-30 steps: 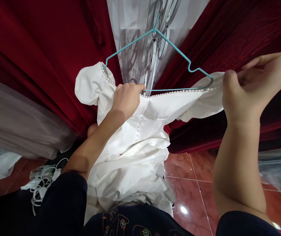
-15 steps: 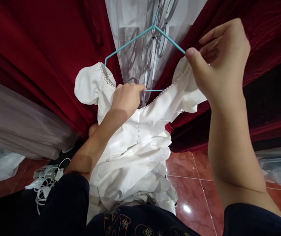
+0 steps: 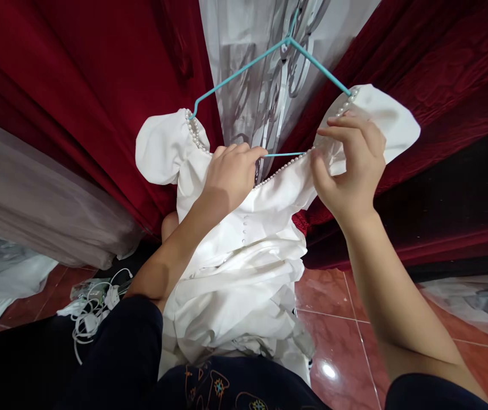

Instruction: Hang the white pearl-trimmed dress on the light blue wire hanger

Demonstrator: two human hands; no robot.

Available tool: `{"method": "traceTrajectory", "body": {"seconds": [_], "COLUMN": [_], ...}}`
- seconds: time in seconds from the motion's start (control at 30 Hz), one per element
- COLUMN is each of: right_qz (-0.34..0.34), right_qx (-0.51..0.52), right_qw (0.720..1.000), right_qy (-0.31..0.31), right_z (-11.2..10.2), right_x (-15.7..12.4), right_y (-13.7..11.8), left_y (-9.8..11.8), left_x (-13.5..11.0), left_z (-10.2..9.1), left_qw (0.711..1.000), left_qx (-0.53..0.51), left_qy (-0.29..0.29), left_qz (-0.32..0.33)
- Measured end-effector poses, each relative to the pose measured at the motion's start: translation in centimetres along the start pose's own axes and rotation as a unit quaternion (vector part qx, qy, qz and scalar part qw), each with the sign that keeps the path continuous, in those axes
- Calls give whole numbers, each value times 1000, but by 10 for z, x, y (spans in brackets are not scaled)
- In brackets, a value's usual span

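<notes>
A white satin dress point(image 3: 247, 250) with a pearl-trimmed neckline and puffed sleeves hangs on a teal wire hanger point(image 3: 244, 65). My left hand point(image 3: 232, 173) is closed on the neckline and the hanger's lower bar at the middle. My right hand point(image 3: 348, 165) pinches the fabric of the right sleeve point(image 3: 386, 122), which now sits over the hanger's right end. The left sleeve point(image 3: 160, 151) rests on the hanger's left end. The skirt falls bunched down towards my lap.
Dark red velvet curtains point(image 3: 77, 85) hang on both sides of a sheer white curtain point(image 3: 261, 51) with an iron grille behind. White cables and chargers point(image 3: 94, 304) lie on the glossy red tiled floor point(image 3: 341, 319). Pale fabric point(image 3: 0, 279) lies at the left.
My right hand has lifted the right sleeve from far right up onto the hanger's right end, then dropped to the sleeve's lower edge. My left hand has stayed put.
</notes>
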State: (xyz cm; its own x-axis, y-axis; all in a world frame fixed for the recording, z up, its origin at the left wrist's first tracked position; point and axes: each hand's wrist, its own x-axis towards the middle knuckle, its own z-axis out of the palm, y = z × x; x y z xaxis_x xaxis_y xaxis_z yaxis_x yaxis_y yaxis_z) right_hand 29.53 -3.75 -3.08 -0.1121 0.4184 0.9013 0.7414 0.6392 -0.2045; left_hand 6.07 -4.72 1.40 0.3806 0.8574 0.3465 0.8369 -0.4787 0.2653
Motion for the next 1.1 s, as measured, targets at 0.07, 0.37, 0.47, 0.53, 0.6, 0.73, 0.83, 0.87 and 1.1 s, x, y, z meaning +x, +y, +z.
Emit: {"method": "traceTrajectory", "body": {"seconds": [0.07, 0.37, 0.47, 0.53, 0.6, 0.73, 0.83, 0.87, 1.1], "right_qz": [-8, -19, -14, -11, -9, -11, 10, 20, 30], "right_qx": [5, 21, -11, -16, -16, -18, -17, -16, 3], "right_qw": [1000, 988, 992, 994, 995, 996, 996, 995, 994], "right_qy": [29, -154, -128, -109, -100, -90, -90, -93, -102], "right_z": [-3, 25, 33, 34, 33, 35, 36, 36, 34], "right_x": [1, -1, -8, -12, -14, -13, -11, -11, -5], "right_y": [-6, -31, -28, -29, -31, -33, -32, -32, -32], "left_y": [-4, -12, -18, -22, -28, -49, -69, -74, -105], "left_x": [0, -1, -7, -15, -24, -24, -10, -5, 13], "left_z": [3, 5, 8, 6, 1, -14, -23, -26, -56], "left_qw": [1000, 998, 994, 988, 974, 935, 947, 953, 935], "left_qx": [0, -7, -25, -21, 11, 49, 28, 17, -20], "left_qy": [16, 36, 62, 127, 222, 336, 298, 282, 336], "left_qz": [8, 42, 87, 87, 30, -103, -119, -113, -108]}}
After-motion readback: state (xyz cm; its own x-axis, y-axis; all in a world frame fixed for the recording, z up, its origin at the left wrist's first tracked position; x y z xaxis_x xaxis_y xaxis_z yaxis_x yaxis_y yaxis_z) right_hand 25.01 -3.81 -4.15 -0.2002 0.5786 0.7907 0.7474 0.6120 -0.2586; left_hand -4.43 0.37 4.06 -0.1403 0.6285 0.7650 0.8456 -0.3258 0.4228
